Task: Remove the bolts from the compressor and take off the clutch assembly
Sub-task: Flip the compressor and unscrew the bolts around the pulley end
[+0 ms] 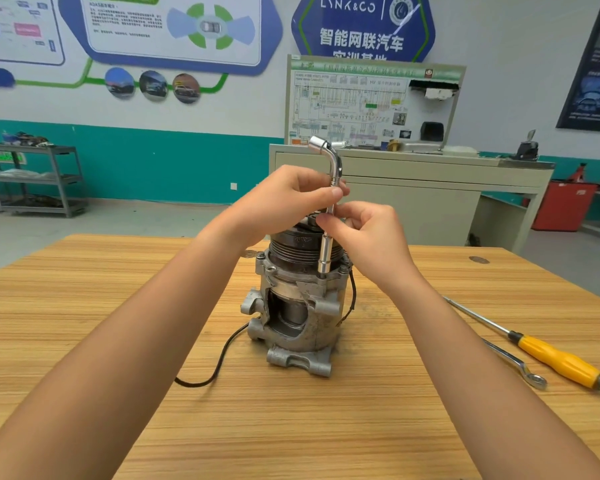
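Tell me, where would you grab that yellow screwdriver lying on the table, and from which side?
Grip the screwdriver by its thick yellow handle, coming down from above and from its right. It lies flat on the table, its thin metal shaft pointing away to the left. A spanner lies close along its left side, so the right side looks freer.

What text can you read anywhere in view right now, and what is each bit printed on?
"LYNK&CO": blue wall sign.
"智能网联汽车": same sign; the line below is cut off by the training board.
"HV": training board's wiring diagram; header and fine print blurred.
The wall posters at left: too small to read.
No legible marks on the compressor or the socket wrench.
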Tool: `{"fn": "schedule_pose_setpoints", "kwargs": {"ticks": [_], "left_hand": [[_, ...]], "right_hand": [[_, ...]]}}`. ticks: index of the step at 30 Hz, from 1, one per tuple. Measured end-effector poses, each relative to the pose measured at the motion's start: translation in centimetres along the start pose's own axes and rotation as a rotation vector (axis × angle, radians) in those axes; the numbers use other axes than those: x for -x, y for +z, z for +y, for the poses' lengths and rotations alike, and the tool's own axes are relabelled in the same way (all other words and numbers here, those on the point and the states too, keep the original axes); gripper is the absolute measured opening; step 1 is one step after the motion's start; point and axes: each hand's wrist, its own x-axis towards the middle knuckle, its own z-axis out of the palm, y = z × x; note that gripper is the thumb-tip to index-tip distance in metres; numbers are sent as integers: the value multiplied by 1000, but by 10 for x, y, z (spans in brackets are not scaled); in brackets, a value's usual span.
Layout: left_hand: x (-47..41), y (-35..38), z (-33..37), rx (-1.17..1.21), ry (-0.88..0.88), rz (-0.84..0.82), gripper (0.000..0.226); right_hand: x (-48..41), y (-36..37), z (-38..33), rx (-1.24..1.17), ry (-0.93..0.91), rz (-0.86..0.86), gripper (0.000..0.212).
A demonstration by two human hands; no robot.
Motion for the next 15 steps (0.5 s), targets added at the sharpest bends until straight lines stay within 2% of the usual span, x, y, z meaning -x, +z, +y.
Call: {"fn": "schedule_pose_setpoints", "kwargs": {"ticks": [2, 4, 6, 8, 10, 12, 14, 15], "left_hand": [[2, -2, 1, 42, -3, -38, 15], [2, -1, 0, 46, 7, 13, 14], [0, 2, 0, -23, 14, 93, 7], [-2, 5, -1, -85, 23, 170, 17], [-3, 7, -2, -110, 50, 205, 24], [-2, 7, -2, -118, 91, 150, 19], [-1, 5, -1, -85, 107, 24, 12], [0, 3, -1, -73, 108, -17, 15]], "right_hand": [[0, -2, -2, -69, 18, -64, 10], [0, -2, -1, -94, 19, -75, 11], [0, 0, 0, -37, 9, 0, 5], [0, 3, 1, 31, -1, 71, 11], [0, 4, 1, 39, -9, 70, 18], [-1, 2, -3, 1, -4, 8, 17], [-2, -3, -6, -23, 29, -82, 16], [-3, -5, -7, -29, 48, -116, 17]]}}
